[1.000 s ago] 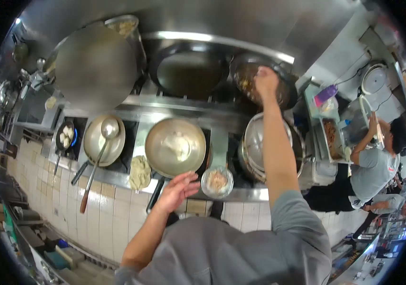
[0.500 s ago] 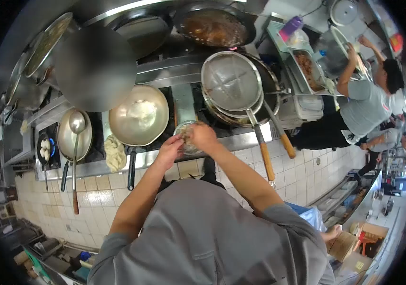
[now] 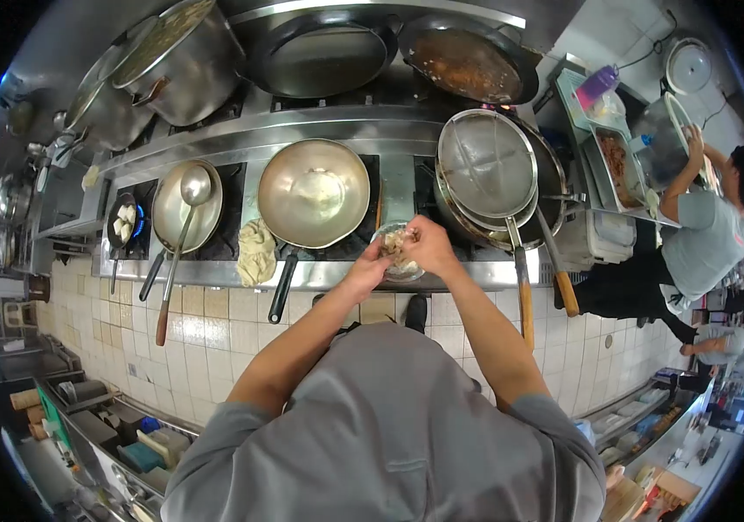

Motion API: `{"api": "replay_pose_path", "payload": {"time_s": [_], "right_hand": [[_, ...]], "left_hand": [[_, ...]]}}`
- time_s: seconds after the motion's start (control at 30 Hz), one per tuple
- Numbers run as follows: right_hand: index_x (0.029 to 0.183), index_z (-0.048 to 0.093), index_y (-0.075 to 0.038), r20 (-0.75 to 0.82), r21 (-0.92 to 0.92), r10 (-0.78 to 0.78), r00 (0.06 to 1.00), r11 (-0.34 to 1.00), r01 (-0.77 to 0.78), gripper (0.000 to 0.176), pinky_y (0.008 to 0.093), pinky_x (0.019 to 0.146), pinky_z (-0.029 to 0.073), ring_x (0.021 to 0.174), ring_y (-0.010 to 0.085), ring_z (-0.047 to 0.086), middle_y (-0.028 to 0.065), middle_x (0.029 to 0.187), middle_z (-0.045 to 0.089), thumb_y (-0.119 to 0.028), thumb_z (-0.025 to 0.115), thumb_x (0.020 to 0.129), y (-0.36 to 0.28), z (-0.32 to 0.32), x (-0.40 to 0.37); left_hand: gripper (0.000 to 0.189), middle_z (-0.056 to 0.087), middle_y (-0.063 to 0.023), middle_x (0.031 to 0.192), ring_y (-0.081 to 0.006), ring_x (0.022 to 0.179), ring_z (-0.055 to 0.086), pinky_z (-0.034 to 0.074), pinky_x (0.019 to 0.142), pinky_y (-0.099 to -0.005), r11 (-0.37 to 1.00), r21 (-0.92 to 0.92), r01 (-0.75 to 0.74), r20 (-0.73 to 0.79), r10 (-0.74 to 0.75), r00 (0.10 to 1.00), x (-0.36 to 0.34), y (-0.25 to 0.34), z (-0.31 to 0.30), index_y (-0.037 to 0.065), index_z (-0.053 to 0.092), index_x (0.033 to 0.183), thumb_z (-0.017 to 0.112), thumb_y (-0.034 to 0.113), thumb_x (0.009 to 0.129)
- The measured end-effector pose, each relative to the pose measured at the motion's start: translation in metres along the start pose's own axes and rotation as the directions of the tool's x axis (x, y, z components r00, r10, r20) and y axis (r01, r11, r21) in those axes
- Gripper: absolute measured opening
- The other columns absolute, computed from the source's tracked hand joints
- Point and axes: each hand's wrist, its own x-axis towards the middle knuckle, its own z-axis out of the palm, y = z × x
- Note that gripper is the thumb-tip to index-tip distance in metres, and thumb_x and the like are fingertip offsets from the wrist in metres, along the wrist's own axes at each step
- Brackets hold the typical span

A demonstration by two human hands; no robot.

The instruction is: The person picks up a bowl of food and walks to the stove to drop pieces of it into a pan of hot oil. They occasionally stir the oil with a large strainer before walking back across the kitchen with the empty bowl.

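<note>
While the left hand point(image 3: 368, 268) curls its fingers at the left side of a small bowl point(image 3: 405, 276), the right hand point(image 3: 433, 247) comes over the bowl from the other side, its fingertips bunched and turned down. Between the two sets of fingertips lies pale brownish food point(image 3: 395, 247); whether either hand pinches a piece of it cannot be told. The bowl sits right under the hands, at the front edge of the range point(image 3: 476, 274). Just left of the grip and slightly beyond it stands a wide pan point(image 3: 314, 193), its black handle pointing back toward the person, with a crumpled cloth point(image 3: 256, 253) beside it. Farther left, a ladle point(image 3: 195, 185) rests in a second pan point(image 3: 167, 209), and past that a small skillet point(image 3: 116, 235) holds white pieces over a blue flame. Right of the grip, a round strainer point(image 3: 487, 163) lies over a pot. Beyond the hands, at the back right, a dark wok point(image 3: 522, 85) holds reddish-brown liquid. Far right, a co-worker point(image 3: 710, 235) stands with raised arms.
</note>
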Motion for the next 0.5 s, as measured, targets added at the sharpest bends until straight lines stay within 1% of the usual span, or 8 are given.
{"api": "replay_pose_path", "payload": {"time_s": [0.03, 0.1, 0.17, 0.2, 0.27, 0.37, 0.4, 0.5], "right_hand": [[0.09, 0.058, -0.001, 0.003, 0.084, 0.018, 1.0, 0.996, -0.019, 0.013, 0.0285, 0.067, 0.049, 0.069, 0.0099, 0.054, 0.0064, 0.078, 0.062, -0.005, 0.068, 0.082, -0.004, -0.004, -0.002], [0.093, 0.059, -0.001, 0.014, 0.126, 0.037, 0.999, 0.991, -0.038, 0.015, 0.0305, 0.069, 0.051, 0.072, 0.0136, 0.06, 0.01, 0.081, 0.065, -0.008, 0.068, 0.083, -0.005, -0.008, -0.002], [0.102, 0.059, 0.001, 0.034, 0.129, 0.032, 0.999, 0.991, -0.036, 0.019, 0.0315, 0.073, 0.054, 0.078, 0.0166, 0.066, 0.0125, 0.088, 0.07, -0.009, 0.068, 0.087, 0.003, -0.01, 0.001], [0.102, 0.059, 0.001, 0.035, 0.127, 0.032, 0.999, 0.991, -0.036, 0.019, 0.0315, 0.073, 0.054, 0.078, 0.0166, 0.066, 0.0125, 0.088, 0.07, -0.009, 0.068, 0.087, 0.007, -0.008, 0.002], [0.106, 0.06, 0.002, 0.062, 0.253, 0.022, 0.998, 0.967, -0.037, 0.022, 0.0302, 0.075, 0.053, 0.081, 0.0155, 0.066, 0.012, 0.093, 0.07, -0.007, 0.066, 0.088, 0.007, -0.008, 0.001], [0.114, 0.06, 0.001, 0.13, 0.363, 0.012, 0.991, 0.93, -0.059, 0.024, 0.0268, 0.075, 0.052, 0.084, 0.0116, 0.063, 0.0082, 0.094, 0.067, -0.002, 0.062, 0.09, -0.002, -0.01, -0.005], [0.114, 0.06, 0.001, 0.128, 0.361, 0.013, 0.992, 0.931, -0.059, 0.024, 0.0268, 0.075, 0.052, 0.084, 0.0116, 0.063, 0.0082, 0.094, 0.067, -0.002, 0.062, 0.09, -0.003, -0.012, -0.006], [0.122, 0.059, 0.002, 0.129, 0.271, 0.028, 0.991, 0.961, -0.062, 0.031, 0.0267, 0.078, 0.053, 0.086, 0.0124, 0.065, 0.009, 0.099, 0.068, -0.001, 0.06, 0.091, -0.002, -0.014, -0.01]], "left_hand": [[0.069, 0.055, -0.0057, 0.133, -0.0171, 0.116, 0.056, 0.05, 0.09, -0.0338, 1.0, 0.002, -0.024, -0.059, 0.024, 0.998, 0.0, -0.002, 0.001, 0.01, 0.027, 0.156, 0.056, 0.008, 0.093], [0.07, 0.059, -0.0081, 0.128, -0.0167, 0.112, 0.059, 0.051, 0.087, -0.0311, 0.999, 0.003, -0.047, -0.119, 0.047, 0.992, 0.001, -0.006, 0.002, 0.005, 0.027, 0.155, 0.057, 0.006, 0.092], [0.074, 0.058, -0.0136, 0.13, -0.0222, 0.116, 0.058, 0.048, 0.095, -0.0336, 0.955, 0.265, -0.136, -0.146, 0.179, 0.973, 0.007, -0.008, -0.001, 0.003, 0.024, 0.156, 0.059, 0.006, 0.09], [0.074, 0.058, -0.0136, 0.13, -0.0222, 0.116, 0.058, 0.048, 0.095, -0.0336, 0.955, 0.263, -0.136, -0.146, 0.179, 0.973, 0.01, -0.01, -0.001, 0.003, 0.024, 0.156, 0.059, 0.006, 0.09], [0.06, 0.058, -0.0095, 0.133, -0.023, 0.109, 0.061, 0.05, 0.091, -0.0341, 0.699, 0.647, -0.306, -0.115, 0.486, 0.866, 0.014, -0.011, 0.002, 0.01, 0.046, 0.145, 0.061, 0.007, 0.088], [0.042, 0.065, -0.0142, 0.12, -0.0246, 0.102, 0.065, 0.05, 0.088, -0.0356, 0.58, 0.73, -0.361, -0.026, 0.552, 0.833, 0.005, 0.015, 0.018, 0.004, 0.061, 0.128, 0.062, 0.006, 0.086], [0.042, 0.065, -0.0142, 0.12, -0.0246, 0.102, 0.065, 0.05, 0.088, -0.0356, 0.58, 0.729, -0.364, -0.023, 0.553, 0.833, 0.004, 0.023, 0.022, 0.004, 0.061, 0.128, 0.062, 0.006, 0.086], [0.026, 0.069, -0.0172, 0.106, -0.0294, 0.098, 0.067, 0.051, 0.09, -0.0349, 0.716, 0.686, -0.131, -0.152, 0.318, 0.936, 0.007, 0.03, 0.02, 0.002, 0.068, 0.111, 0.065, 0.007, 0.086]]}}
